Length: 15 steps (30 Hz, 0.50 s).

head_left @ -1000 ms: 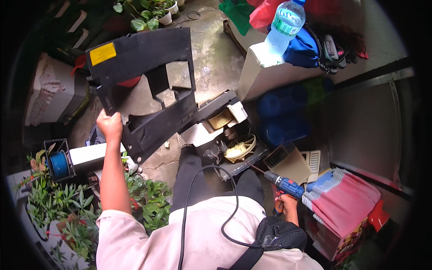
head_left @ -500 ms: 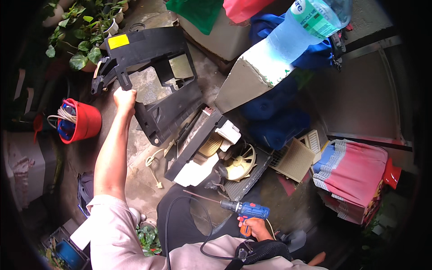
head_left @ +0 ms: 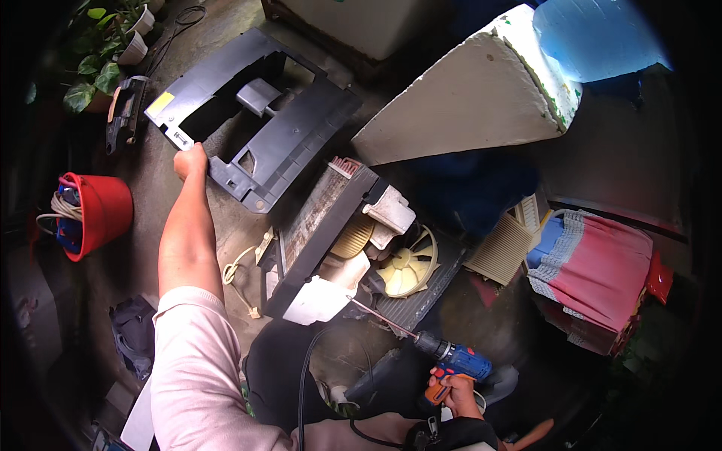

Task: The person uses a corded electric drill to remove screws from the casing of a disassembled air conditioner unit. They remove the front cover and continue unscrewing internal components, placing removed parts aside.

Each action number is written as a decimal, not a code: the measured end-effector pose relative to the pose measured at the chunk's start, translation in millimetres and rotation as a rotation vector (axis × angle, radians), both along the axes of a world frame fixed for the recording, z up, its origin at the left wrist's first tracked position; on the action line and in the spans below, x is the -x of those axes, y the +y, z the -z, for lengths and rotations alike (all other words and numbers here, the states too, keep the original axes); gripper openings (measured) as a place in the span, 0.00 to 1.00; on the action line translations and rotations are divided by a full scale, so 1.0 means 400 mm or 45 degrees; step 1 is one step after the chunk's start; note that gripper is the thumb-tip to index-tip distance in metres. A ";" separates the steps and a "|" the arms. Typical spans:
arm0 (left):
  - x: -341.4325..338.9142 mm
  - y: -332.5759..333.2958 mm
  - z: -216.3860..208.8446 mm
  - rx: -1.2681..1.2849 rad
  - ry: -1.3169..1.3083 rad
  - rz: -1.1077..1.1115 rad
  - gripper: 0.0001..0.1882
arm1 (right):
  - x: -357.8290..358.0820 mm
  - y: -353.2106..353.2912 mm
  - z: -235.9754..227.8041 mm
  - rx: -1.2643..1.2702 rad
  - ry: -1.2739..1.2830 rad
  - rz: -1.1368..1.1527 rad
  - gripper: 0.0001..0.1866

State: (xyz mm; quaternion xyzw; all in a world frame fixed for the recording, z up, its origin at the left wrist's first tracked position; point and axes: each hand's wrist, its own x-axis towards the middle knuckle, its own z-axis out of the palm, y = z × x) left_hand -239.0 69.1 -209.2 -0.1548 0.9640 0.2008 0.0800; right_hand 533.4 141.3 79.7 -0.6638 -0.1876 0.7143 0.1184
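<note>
My left arm is stretched out, and my left hand (head_left: 191,160) is closed on the near left edge of a large dark plastic housing (head_left: 304,139) with wide openings and a yellow label. At lower right, my right hand (head_left: 456,394) is wrapped round the orange-and-blue grip of a power drill (head_left: 468,364) with a long thin bit pointing up and left. Between the hands stands an opened window air conditioner (head_left: 320,233), its finned coil and white foam showing. A cream fan wheel (head_left: 406,270) sits at its right side.
To the left stands a red bucket (head_left: 109,214) with cable in it. Tall white block (head_left: 466,101) at upper right bears a blue bottle (head_left: 602,41). Beige grilles (head_left: 500,252) lie beside a pink-covered box (head_left: 594,270). A dark bag (head_left: 135,334) and potted plants (head_left: 90,64) are at left.
The dark housing has swung round in my left hand, away from the air conditioner. A dark strip-like part now lies apart to its left. My right hand and drill moved right and down.
</note>
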 end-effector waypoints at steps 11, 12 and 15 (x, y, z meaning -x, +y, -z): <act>-0.229 0.119 -0.188 -0.466 -0.430 0.869 0.18 | 0.015 -0.034 0.004 0.112 0.181 -0.182 0.26; -0.274 0.110 -0.252 -0.636 -0.686 0.623 0.12 | 0.009 -0.024 -0.011 0.119 0.235 -0.181 0.26; -0.387 0.102 -0.495 -1.124 -1.235 0.404 0.09 | -0.025 0.029 -0.057 0.094 0.299 -0.191 0.26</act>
